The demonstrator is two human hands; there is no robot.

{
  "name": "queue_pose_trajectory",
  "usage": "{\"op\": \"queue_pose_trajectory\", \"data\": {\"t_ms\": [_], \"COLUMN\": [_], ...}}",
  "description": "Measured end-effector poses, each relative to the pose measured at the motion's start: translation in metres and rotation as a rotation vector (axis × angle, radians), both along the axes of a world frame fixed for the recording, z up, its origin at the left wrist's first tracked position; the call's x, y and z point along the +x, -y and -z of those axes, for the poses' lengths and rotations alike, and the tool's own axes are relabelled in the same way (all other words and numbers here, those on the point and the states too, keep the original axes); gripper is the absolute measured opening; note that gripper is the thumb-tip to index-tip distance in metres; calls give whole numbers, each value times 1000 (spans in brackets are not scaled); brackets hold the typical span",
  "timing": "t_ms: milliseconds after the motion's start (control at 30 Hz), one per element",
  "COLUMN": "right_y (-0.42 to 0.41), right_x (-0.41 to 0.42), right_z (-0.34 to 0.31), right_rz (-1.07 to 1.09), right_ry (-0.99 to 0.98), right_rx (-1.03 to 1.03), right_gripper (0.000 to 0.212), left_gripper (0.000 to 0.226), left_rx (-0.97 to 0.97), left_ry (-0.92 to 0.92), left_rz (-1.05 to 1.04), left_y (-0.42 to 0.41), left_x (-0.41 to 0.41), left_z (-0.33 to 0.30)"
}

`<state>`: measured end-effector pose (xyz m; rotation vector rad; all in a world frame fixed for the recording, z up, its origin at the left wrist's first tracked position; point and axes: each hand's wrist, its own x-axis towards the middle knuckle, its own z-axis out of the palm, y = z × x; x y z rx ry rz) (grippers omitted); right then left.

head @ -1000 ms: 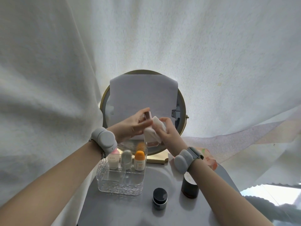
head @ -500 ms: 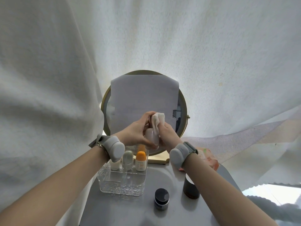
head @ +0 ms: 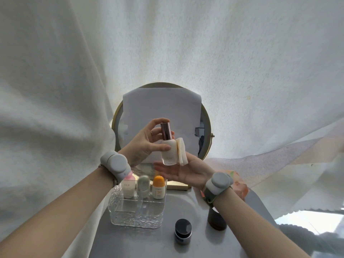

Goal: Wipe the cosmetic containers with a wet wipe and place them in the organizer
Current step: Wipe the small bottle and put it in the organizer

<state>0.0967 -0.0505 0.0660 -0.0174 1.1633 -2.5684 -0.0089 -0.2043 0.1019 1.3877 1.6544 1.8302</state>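
My left hand [head: 144,144] holds a milky white bottle [head: 168,152] with a rose-gold cap upright in front of the mirror. Thumb and fingers grip its neck and shoulder. My right hand [head: 186,172] lies palm up just under the bottle and holds a folded wet wipe [head: 181,154] against the bottle's right side. Below, the clear ribbed organizer [head: 137,219] stands on the grey table. Its back row holds a pink-capped bottle [head: 128,187], a grey-green container [head: 143,186] and an orange-capped bottle [head: 158,188]. A black-lidded jar [head: 183,232] and a dark brown bottle [head: 216,219] stand on the table to its right.
A round gold-rimmed mirror [head: 207,116], covered by a white sheet, stands behind my hands. An orange wipe pack [head: 241,188] lies behind my right wrist. White curtain hangs all around. The table [head: 149,244] is small, with edges close on both sides.
The wipe was wrapped over the bottle's top. Now my right hand has dropped under the bottle with the wipe at its side, and the rose-gold cap is bare.
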Motion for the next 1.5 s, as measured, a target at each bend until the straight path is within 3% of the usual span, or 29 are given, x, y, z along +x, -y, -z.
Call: {"op": "queue_pose_trajectory", "data": {"t_ms": [100,167,267,400,533,667,800,1033,1100,1233,1333,1433,1500], "right_y": [4,4,6,11,18,20,17,14,16,31,35,29,26], "right_x": [-1,-3,-5,-3,-2,-2,-1,-1,1,-5,-7,-8,-10], "right_z": [-4,-5,-4,-4,-12,-19,-19,-8,-8,-8,-7,-7,-5], "right_rz": [112,224,376,504,590,671,667,541,483,544,668,705,673], "right_ry": [-23,-54,-179,-295,-338,-257,-144,-49,-63,-140,-167,-109,-74], "right_rx": [-140,-130,70,311,404,230,32,-208,-185,108,58,-5,-83], "right_gripper": [46,41,33,28,32,42,22,19,23,38,47,38,17], "left_gripper": [60,52,42,32,26,28,31,26,22,26,29,24,22], "left_rx": [8,29,4,-71,-56,-14,56,195,173,134,90,19,-23], "left_ry": [55,133,192,93,92,95,194,385,366,291,201,153,118], "left_rz": [62,72,-28,-140,-121,-77,-58,-162,-146,1,38,40,2], "left_y": [1,1,-2,-6,-3,-1,1,4,5,6,9,13,14], "left_x": [0,2,8,12,12,12,13,9,8,8,7,5,3], "left_z": [-4,-8,-12,-12,-11,-11,-11,-6,-2,1,-1,0,0]}}
